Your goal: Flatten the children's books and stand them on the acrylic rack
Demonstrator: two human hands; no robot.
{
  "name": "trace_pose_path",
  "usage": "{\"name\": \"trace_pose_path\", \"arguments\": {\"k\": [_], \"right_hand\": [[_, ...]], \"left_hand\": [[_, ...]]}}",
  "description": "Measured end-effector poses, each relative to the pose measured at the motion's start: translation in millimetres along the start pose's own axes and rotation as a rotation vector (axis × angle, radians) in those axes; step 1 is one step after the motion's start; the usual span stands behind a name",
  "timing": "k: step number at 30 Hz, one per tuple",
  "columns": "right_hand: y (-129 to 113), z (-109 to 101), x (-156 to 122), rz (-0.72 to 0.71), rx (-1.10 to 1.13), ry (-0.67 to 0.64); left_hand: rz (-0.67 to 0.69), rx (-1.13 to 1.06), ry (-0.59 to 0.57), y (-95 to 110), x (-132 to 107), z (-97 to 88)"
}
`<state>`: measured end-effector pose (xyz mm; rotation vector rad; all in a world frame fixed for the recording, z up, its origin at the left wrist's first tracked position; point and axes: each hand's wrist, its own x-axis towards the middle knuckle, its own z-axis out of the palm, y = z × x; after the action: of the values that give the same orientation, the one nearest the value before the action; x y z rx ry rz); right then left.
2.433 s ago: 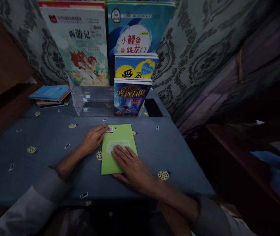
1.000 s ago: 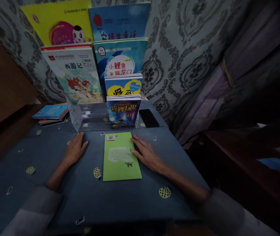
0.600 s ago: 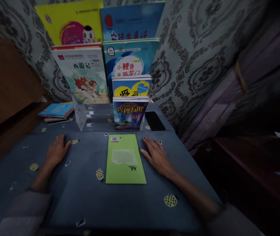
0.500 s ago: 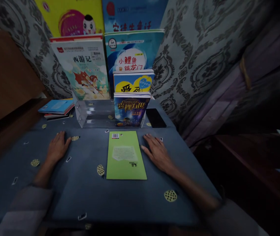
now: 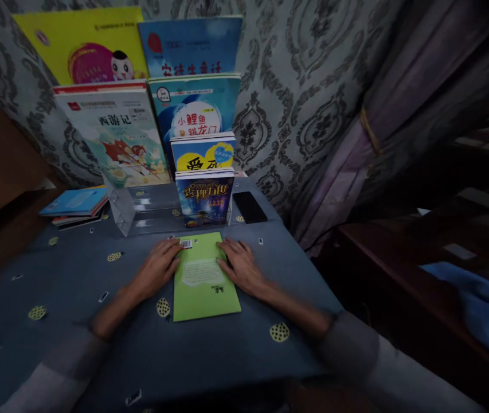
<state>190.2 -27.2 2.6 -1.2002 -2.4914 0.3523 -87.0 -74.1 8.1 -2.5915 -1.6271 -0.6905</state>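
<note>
A green book [image 5: 206,301] lies flat on the cloth-covered table, its barcode and a pale text panel facing up. At its upper left edge is my left hand [image 5: 156,268], fingertips reaching over the cover beside the barcode and thumb near the side. My right hand [image 5: 242,267] rests at the opposite edge, with fingertips and thumb on the cover. Both hands have their fingers stretched out and apart, not wrapped round the book. Just beyond it, a clear acrylic stand [image 5: 122,213] bears several upright books, the nearest a dark blue book [image 5: 204,201].
A black phone [image 5: 250,207] lies right of the stand. Stacked books [image 5: 76,202] sit at the table's left back, near a brown wooden panel [image 5: 3,132]. Patterned wallpaper [image 5: 313,74] and a tied curtain [image 5: 347,155] rise behind. Dark red furniture [image 5: 377,258] stands to the right.
My left hand has moved right from the bare cloth to the green book's left edge. My right hand has come in onto its right edge. The view has shifted right and tilted up.
</note>
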Motion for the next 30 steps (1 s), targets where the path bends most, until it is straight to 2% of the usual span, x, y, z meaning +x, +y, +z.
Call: {"name": "trace_pose_path", "arguments": {"k": [4,8,12,18,30], "right_hand": [[2.4,7.2,-1.8,-0.015,0.029,0.074],[7.8,10.2,-2.3,-0.045,0.038,0.101],[7.8,8.5,-1.4,-0.05,0.038,0.086],[4.1,4.9,-1.2,-0.058,0.031,0.067],[5.3,4.5,-2.1,-0.077,0.03,0.047]], "left_hand": [[0.051,-0.02,0.021,7.3,14.3,22.6],[0.1,-0.037,-0.002,9.1,22.7,33.1],[0.165,-0.06,-0.078,20.2,42.8,36.6],[0.222,-0.107,-0.113,33.3,72.3,44.2],[0.249,-0.116,-0.141,29.1,77.0,45.5]]}}
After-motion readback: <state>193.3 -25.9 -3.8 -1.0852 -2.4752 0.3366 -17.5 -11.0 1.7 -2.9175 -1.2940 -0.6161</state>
